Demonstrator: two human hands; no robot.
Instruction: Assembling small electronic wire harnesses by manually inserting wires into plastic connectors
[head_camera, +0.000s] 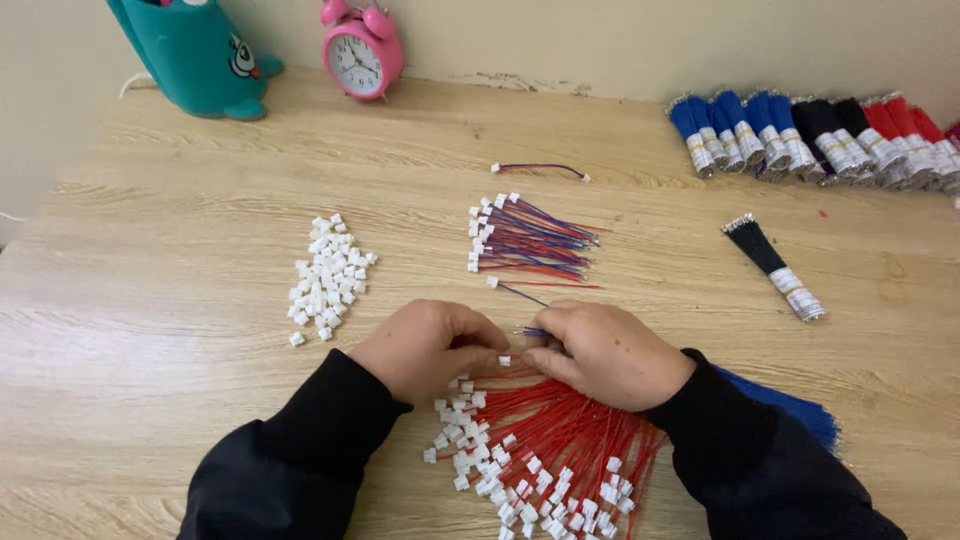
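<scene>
Near the bench's front edge, mid-width | left hand and right hand meet fingertip to fingertip | fingers pinched narrow on a white plug and blue wire | wire runs left-right between hands | red wire pile beneath.

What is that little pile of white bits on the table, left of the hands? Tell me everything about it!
The pile of white bits is a loose heap of small blocky white pieces that look like plastic plugs, the same kind as those on the ends of the coloured wires. They lie scattered on the light wooden table, thick in the middle, with a few strays at the edges. Nothing touches the heap: the left hand is below and to its right, apart from it.
</scene>
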